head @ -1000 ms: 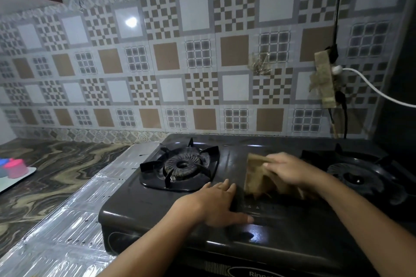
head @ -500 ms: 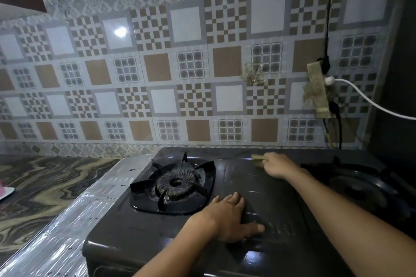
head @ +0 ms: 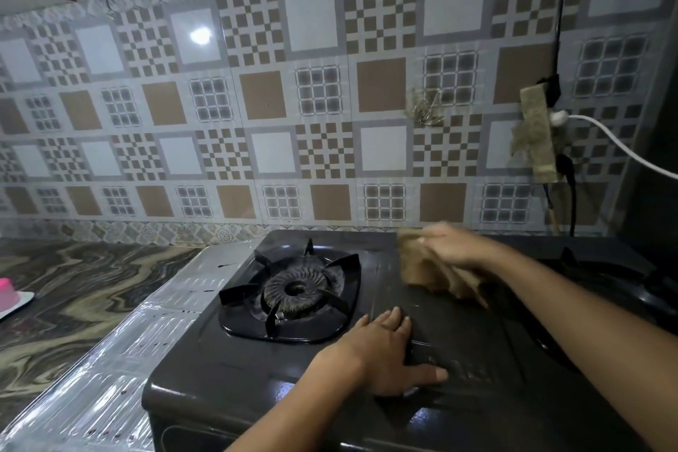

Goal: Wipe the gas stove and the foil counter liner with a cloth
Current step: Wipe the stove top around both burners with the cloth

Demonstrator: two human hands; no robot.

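Note:
A black two-burner gas stove (head: 234, 371) fills the lower middle of the view. Its left burner (head: 293, 290) with a dark grate is fully visible; the right burner (head: 601, 283) is partly hidden behind my right arm. My right hand (head: 455, 246) presses a brown cloth (head: 422, 268) onto the stove top between the burners, near the back edge. My left hand (head: 381, 352) lies flat, palm down, fingers spread, on the stove's front middle. The shiny foil counter liner (head: 110, 378) runs under and left of the stove.
A marbled counter (head: 73, 286) stretches left, with a pink item on a white tray (head: 11, 297) at its edge. The tiled wall stands close behind the stove. A taped socket strip (head: 535, 128) with a white cable (head: 623, 147) hangs at the right.
My right hand with the cloth went from mid-stove to the back edge, then slid slightly forward, the cloth showing more. My left hand stayed flat on the stove front.

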